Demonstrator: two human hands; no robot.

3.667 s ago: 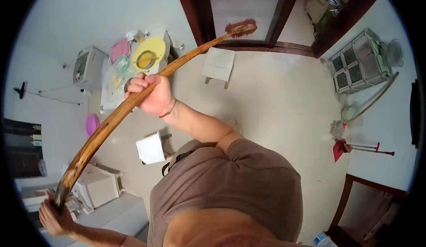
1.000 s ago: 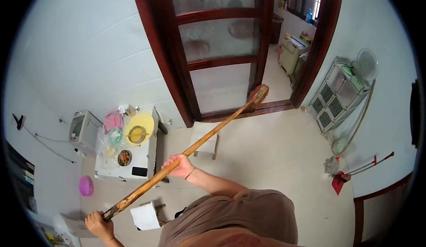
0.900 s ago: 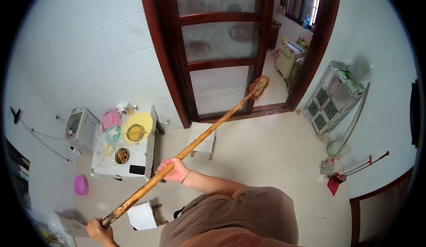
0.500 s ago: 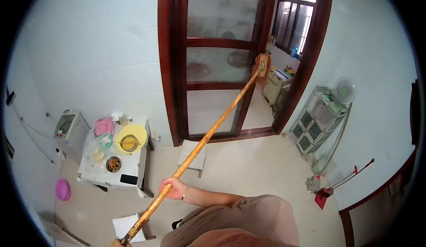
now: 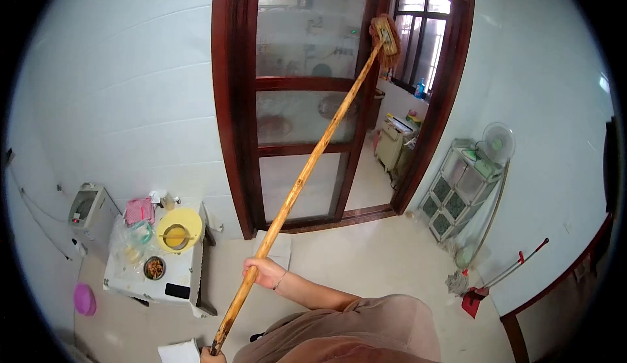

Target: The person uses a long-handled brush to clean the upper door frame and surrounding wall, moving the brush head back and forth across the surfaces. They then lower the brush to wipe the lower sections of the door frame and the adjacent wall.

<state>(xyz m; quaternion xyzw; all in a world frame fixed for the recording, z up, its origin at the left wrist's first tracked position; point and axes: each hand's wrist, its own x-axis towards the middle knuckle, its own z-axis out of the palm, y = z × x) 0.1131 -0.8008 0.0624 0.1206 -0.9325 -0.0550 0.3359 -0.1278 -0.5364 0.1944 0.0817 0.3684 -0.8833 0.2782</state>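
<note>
A long broom (image 5: 307, 173) with a knobbly wooden pole slants up from the bottom left to its brown-bristled head. That broom head (image 5: 386, 42) is raised beside the upper part of the dark red sliding-door frame (image 5: 363, 95), overlapping it in this view. My right hand (image 5: 266, 273), with a thin bracelet at the wrist, is closed around the lower part of the pole. Close to the pole's dark bottom end, my left hand (image 5: 213, 355) is wrapped round it, partly cut off by the frame's edge.
At left, a white table (image 5: 124, 278) bears a yellow basin (image 5: 185, 218), a bowl of food (image 5: 155, 268) and a phone (image 5: 177, 290). To the right stand a small cabinet (image 5: 450, 196), a fan (image 5: 498, 142), a mop (image 5: 456, 283) and a red dustpan (image 5: 473, 305).
The broom head has risen along the door frame, and the pole stands steeper. Both hands still grip it; the lower hand has shifted right. The whole view has shifted slightly.
</note>
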